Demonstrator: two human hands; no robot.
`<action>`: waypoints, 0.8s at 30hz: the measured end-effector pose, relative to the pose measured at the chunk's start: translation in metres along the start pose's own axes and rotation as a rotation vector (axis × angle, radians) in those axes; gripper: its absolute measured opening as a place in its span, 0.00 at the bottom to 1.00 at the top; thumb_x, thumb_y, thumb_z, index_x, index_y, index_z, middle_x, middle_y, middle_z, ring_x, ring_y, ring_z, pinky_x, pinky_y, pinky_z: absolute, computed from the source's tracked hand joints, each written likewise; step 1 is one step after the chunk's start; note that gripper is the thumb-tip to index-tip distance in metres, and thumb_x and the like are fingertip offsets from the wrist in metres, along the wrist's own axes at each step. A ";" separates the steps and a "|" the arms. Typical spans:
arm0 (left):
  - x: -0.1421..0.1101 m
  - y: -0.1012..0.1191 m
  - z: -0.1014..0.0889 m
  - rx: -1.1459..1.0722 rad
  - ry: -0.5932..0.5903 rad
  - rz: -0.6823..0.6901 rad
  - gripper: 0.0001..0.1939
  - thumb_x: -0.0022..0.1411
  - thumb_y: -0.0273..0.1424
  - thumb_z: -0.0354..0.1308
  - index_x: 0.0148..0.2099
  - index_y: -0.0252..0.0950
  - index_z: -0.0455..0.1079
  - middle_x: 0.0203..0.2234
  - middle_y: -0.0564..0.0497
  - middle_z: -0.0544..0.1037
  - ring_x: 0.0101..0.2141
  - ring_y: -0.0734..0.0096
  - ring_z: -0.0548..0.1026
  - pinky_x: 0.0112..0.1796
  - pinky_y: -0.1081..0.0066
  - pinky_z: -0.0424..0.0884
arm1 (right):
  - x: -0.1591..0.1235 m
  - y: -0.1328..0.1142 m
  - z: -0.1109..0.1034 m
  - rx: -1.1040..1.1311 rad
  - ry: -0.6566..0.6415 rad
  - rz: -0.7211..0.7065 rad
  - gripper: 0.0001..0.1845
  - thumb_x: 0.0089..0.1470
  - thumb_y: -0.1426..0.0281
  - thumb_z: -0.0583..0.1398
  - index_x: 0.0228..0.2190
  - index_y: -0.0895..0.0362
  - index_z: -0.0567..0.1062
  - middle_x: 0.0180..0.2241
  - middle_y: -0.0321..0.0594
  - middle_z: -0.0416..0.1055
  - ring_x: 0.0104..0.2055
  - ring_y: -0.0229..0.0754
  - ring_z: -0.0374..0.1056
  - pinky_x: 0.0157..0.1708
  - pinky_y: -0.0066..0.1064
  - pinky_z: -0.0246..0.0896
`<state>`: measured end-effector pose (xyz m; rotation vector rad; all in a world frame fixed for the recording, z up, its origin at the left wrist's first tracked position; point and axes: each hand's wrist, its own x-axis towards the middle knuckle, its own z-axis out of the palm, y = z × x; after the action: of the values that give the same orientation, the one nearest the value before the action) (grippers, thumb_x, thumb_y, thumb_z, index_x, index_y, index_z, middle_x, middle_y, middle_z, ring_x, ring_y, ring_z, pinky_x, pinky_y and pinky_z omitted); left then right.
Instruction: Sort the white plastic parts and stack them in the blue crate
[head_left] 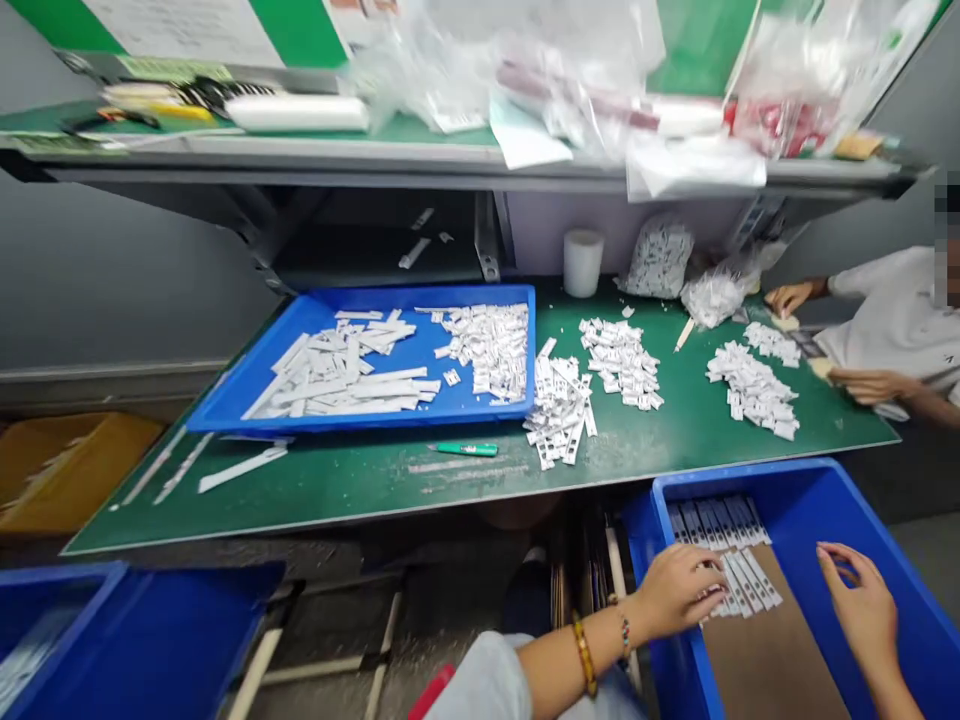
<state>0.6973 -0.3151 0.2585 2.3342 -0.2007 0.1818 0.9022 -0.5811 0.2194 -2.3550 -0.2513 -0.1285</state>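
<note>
My left hand (686, 592) reaches into the blue bin (885, 575) at the lower right, its fingers bent around the left end of a short row of flat pale strips with dark square holes (754, 580). White shows between these fingers, partly hidden by them. Behind that row lies another row of the same strips (720, 522), side by side on a brown cardboard sheet (765, 655). My right hand (864, 612) hovers over the bin's right side, fingers loosely curved and apart from the thumb, with nothing visible in it.
On the green table (337, 510) stands a blue tray (225, 400) of white strips and small pieces. Several piles of pieces (619, 362) and a green pen-like tool (465, 449) lie nearby. A co-worker (892, 310) handles something at right. A cluttered shelf (450, 155) overhangs the table.
</note>
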 end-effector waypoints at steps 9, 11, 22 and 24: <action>-0.046 -0.135 -0.146 0.455 0.864 -0.400 0.19 0.64 0.24 0.51 0.56 0.32 0.67 0.54 0.34 0.69 0.56 0.50 0.67 0.54 0.47 0.66 | 0.026 -0.357 0.182 0.016 -0.479 -0.339 0.27 0.51 0.48 0.58 0.41 0.56 0.76 0.44 0.50 0.76 0.46 0.50 0.72 0.47 0.40 0.68; -0.043 -0.151 -0.154 0.512 0.882 -0.403 0.23 0.63 0.24 0.52 0.61 0.29 0.62 0.57 0.32 0.67 0.58 0.48 0.65 0.56 0.47 0.65 | 0.027 -0.405 0.229 -0.168 -0.601 -0.287 0.30 0.50 0.48 0.60 0.43 0.59 0.76 0.46 0.53 0.75 0.50 0.52 0.71 0.51 0.39 0.65; -0.072 -0.167 -0.123 0.432 0.725 -0.356 0.36 0.61 0.21 0.51 0.71 0.32 0.49 0.65 0.36 0.60 0.65 0.50 0.57 0.61 0.49 0.60 | 0.042 -0.473 0.307 -0.499 -0.896 0.026 0.31 0.31 0.57 0.73 0.36 0.64 0.77 0.41 0.58 0.77 0.44 0.61 0.74 0.38 0.40 0.71; -0.072 -0.172 -0.121 0.434 0.703 -0.397 0.37 0.62 0.22 0.51 0.72 0.32 0.47 0.65 0.36 0.61 0.64 0.48 0.59 0.61 0.48 0.59 | 0.043 -0.476 0.306 -0.486 -0.936 0.058 0.27 0.33 0.60 0.72 0.34 0.64 0.77 0.35 0.54 0.77 0.38 0.57 0.75 0.34 0.39 0.72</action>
<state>0.6530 -0.1029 0.2090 2.5054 0.7027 0.8905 0.8462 -0.0279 0.3323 -2.7317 -0.6486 1.0696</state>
